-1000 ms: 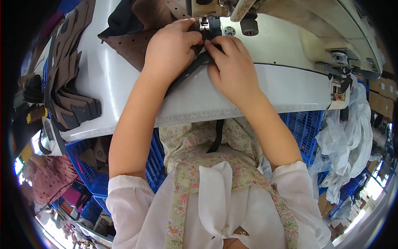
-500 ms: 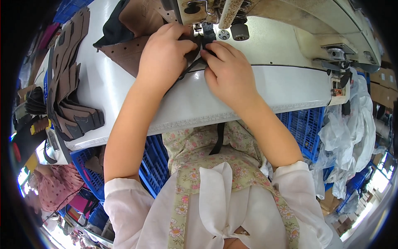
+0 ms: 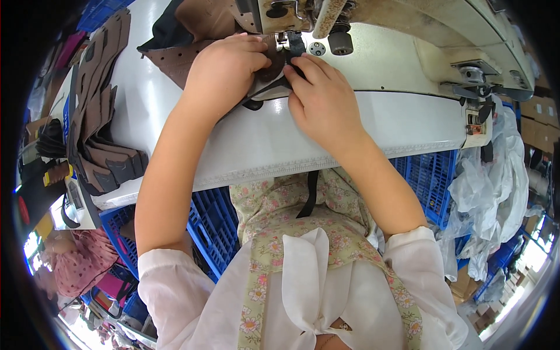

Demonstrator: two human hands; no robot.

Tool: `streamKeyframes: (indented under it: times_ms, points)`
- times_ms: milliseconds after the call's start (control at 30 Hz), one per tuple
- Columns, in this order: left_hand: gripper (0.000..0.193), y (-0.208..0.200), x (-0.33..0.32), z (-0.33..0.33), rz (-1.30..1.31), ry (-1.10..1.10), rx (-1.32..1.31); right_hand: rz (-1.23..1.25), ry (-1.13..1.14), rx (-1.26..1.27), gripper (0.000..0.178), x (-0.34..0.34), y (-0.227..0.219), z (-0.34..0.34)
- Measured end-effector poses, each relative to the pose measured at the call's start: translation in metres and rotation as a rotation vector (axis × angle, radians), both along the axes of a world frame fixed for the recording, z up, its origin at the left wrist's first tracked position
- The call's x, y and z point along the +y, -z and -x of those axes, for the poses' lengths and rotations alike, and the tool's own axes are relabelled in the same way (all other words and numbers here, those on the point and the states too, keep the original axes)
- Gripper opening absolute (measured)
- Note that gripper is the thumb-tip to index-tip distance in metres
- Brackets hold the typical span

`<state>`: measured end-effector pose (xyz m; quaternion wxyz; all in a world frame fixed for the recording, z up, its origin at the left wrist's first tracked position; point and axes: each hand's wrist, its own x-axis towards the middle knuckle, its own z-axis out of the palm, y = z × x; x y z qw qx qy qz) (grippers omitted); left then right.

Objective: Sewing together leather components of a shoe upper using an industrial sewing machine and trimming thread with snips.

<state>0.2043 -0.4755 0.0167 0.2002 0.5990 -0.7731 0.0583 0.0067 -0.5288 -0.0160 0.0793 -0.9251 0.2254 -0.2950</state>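
Note:
A brown leather-like piece with a row of small holes and a dark lining [image 3: 175, 65], which looks like a shoe upper, lies under the head of a sewing machine [image 3: 402, 41]. My left hand [image 3: 224, 73] presses on it with bent fingers, just left of the presser foot [image 3: 282, 42]. Close to the foot on the right, my right hand [image 3: 326, 96] pinches the black edge strip [image 3: 274, 86] of the piece between thumb and fingers. Part of the piece is hidden beneath my left hand.
Stacked brown cut pieces [image 3: 99, 116] lie at the left of the white table [image 3: 256, 140], whose front edge carries a ruler. Blue crates [image 3: 426, 175] stand below. Clear plastic bags [image 3: 484, 181] hang at the right. Another person in pink [image 3: 81, 262] sits at the far left.
My left hand has shifted slightly left, and the brown piece has turned a little under the foot, baring more of its edge. My right hand has barely moved.

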Motion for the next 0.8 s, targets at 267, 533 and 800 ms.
streamKeyframes:
  times_ms: [267,533,800]
  points:
    - [0.037,0.002,-0.005,-0.01,-0.097,0.041,0.041,-0.116,-0.006,-0.064,0.027,0.005,0.001,0.005]
    - [0.035,-0.011,-0.008,-0.019,-0.224,0.066,0.138,-0.053,0.0,-0.022,0.025,0.004,-0.004,0.001]
    - [0.036,-0.012,-0.01,-0.02,-0.183,0.068,0.119,-0.05,0.016,0.033,0.027,0.001,-0.005,-0.002]
